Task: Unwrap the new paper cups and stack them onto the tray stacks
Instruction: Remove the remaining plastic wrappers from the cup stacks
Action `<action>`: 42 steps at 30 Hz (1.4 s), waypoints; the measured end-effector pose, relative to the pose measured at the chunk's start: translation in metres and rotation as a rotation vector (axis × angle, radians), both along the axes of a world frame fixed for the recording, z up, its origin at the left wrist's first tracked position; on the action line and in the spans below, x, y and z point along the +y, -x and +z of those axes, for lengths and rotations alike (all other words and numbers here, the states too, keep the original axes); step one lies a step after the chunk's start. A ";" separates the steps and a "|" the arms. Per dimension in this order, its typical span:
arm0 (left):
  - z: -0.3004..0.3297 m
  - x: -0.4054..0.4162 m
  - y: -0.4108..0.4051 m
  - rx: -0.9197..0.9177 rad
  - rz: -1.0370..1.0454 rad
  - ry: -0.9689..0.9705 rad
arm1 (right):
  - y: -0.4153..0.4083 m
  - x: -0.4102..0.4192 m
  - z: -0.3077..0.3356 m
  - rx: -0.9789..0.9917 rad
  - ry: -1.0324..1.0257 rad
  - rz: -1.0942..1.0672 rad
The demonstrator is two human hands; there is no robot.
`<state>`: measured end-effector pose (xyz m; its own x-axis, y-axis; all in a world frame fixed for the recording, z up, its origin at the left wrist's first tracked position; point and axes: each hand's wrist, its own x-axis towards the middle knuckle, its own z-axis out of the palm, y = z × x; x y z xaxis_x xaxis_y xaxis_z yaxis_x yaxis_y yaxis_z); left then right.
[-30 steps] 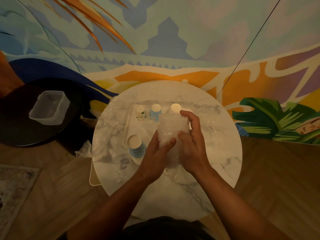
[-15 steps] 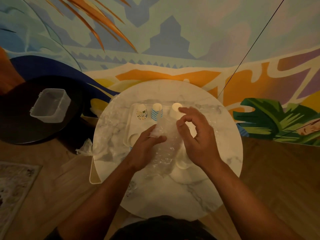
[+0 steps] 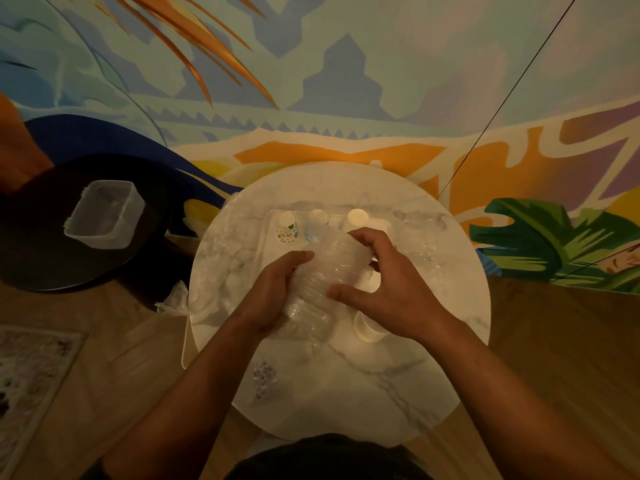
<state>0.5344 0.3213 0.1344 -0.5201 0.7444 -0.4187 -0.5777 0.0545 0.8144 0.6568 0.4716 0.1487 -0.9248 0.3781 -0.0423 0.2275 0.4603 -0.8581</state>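
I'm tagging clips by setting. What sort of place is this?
Probably a cafe or lounge, though that is a guess: a bright painted wall mural, a round white marble table on wooden flooring, and a pale tray with stacks of paper cups.

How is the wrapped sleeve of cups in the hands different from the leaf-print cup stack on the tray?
The wrapped sleeve of cups is covered in crinkled clear plastic; the leaf-print cup stack is bare. The sleeve lies tilted, gripped by the left hand and right hand; the stack stands upright and untouched on the tray. The sleeve looks plain white, the stack patterned. Both are nested cups.
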 end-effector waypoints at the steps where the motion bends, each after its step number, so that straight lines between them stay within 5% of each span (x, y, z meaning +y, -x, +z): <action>1: 0.000 -0.001 0.002 0.023 0.022 -0.025 | 0.001 0.000 0.000 0.022 0.004 -0.034; 4: -0.001 -0.004 0.010 0.116 0.130 -0.152 | 0.003 0.000 -0.002 0.085 0.021 -0.165; 8: -0.015 -0.012 0.015 -0.069 -0.034 -0.295 | 0.004 -0.001 -0.005 0.138 0.086 -0.305; 13: -0.029 -0.019 0.011 0.022 -0.042 -0.339 | 0.004 -0.001 -0.002 0.153 0.193 -0.317; 17: -0.023 -0.016 0.010 0.214 -0.044 -0.231 | 0.002 0.000 -0.004 0.110 0.198 -0.250; 21: -0.021 -0.011 0.007 0.444 0.191 -0.011 | 0.002 0.001 -0.002 0.145 0.302 -0.233; 27: -0.031 -0.010 0.007 0.497 0.494 0.176 | 0.005 0.007 -0.005 0.099 0.540 -0.323; 30: -0.032 -0.009 0.011 0.504 0.579 0.193 | 0.006 0.005 -0.009 0.097 0.487 -0.317; 42: -0.031 -0.009 0.031 0.596 0.558 0.320 | 0.008 0.014 -0.017 0.135 0.606 -0.344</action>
<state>0.5030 0.3126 0.1038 -0.9720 0.2097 -0.1061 -0.0711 0.1682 0.9832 0.6488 0.4853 0.1313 -0.7689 0.5961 -0.2313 0.1482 -0.1858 -0.9714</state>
